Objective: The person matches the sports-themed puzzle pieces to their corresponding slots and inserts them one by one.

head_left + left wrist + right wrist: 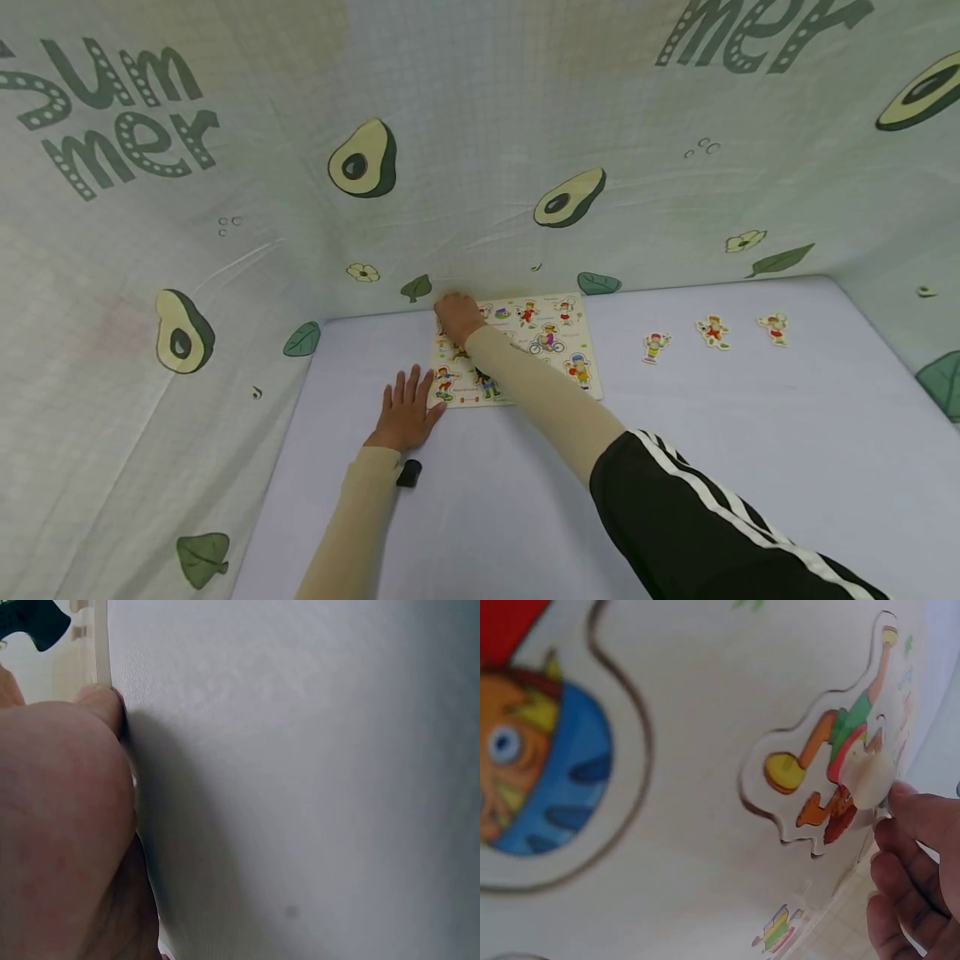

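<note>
A pale puzzle board point(517, 400) printed with cartoon children lies at the back of the table. My right hand point(459, 318) is over its far left corner, fingers curled. In the right wrist view, the thumb and fingers of that hand pinch a small pale puzzle piece point(871, 780), mostly hidden, close over the board beside a ball-playing figure point(847, 742). My left hand point(407, 412) rests flat on the table with fingers spread, its thumb at the board's near left corner. The left wrist view shows the thumb point(101, 701) along the board's edge.
Three loose puzzle pieces lie to the right of the board: one figure point(655, 347), a second figure point(712, 332) and a third figure point(774, 328). A cloth wall point(465, 125) with avocado prints rises behind the white table point(675, 433).
</note>
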Tool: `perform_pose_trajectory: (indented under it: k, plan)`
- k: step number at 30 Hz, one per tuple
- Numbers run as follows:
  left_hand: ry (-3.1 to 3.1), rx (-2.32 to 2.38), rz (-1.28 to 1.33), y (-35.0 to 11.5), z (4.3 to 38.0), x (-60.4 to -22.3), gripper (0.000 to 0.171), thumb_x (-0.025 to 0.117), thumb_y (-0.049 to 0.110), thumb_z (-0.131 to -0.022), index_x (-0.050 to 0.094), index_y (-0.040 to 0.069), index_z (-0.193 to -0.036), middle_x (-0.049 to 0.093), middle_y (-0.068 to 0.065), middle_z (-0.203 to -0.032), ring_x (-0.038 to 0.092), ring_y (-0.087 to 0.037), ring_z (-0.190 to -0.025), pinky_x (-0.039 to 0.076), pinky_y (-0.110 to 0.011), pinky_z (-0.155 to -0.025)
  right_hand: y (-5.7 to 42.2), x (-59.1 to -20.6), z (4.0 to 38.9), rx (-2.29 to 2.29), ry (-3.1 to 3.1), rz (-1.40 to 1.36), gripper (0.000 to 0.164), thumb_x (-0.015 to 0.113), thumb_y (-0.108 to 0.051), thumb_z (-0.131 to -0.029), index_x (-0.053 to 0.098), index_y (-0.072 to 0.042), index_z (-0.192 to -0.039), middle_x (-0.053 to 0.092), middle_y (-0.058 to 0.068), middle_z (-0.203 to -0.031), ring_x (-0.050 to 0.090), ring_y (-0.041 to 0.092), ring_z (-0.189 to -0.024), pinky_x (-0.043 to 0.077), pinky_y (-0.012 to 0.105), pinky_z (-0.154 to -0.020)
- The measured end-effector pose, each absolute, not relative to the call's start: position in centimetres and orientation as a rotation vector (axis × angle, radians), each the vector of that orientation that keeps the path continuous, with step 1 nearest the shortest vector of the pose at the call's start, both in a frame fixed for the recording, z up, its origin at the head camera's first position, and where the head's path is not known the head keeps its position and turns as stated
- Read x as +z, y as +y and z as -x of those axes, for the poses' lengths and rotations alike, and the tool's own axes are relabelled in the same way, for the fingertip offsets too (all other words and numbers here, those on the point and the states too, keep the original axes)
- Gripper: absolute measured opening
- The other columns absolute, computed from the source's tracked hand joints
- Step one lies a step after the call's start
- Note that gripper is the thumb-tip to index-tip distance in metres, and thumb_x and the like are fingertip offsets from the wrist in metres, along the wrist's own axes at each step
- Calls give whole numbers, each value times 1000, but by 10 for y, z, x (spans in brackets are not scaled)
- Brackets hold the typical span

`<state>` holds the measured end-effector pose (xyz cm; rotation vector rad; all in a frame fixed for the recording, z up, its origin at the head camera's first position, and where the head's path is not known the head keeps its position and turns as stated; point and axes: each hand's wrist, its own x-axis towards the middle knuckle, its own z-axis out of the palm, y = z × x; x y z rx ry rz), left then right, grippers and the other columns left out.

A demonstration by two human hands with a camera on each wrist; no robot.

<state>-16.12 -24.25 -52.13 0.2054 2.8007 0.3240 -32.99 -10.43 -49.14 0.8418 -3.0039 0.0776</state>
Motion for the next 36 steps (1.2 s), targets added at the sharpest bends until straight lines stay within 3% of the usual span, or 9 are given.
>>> perform_pose_trajectory:
  k: [5,16,28,36]
  plan:
    - [2807,353,-204,-242,162,-524,71,42,43,-113,18,5,-169,4,-26,-176,-1,-51,-161,0,-67,-128,-102,-490,327,29,-2985,-851,19,66,-12,-106,77,-10,-120,76,9,-114,73,25,-106,62,39,-91]
    - [2792,314,-190,-244,165,-531,74,43,44,-113,16,5,-170,2,-25,-176,-3,-51,-161,3,-68,-127,-77,-472,312,27,-2981,-889,29,70,-20,-105,70,-11,-132,71,7,-128,67,25,-120,53,39,-106]
    - [2783,345,-207,-243,162,-521,72,43,41,-113,17,3,-169,2,-27,-175,-3,-52,-160,-2,-67,-128,-9,-458,285,135,-2846,-849,20,77,-22,-100,77,-12,-116,72,6,-111,68,24,-100,57,39,-90]
    - [2792,352,-204,-241,162,-518,71,44,38,-113,19,1,-167,4,-29,-174,-2,-54,-159,-1,-68,-127,44,-450,261,341,-2819,-761,20,80,-18,-97,77,-8,-114,72,8,-109,67,28,-100,56,42,-87]
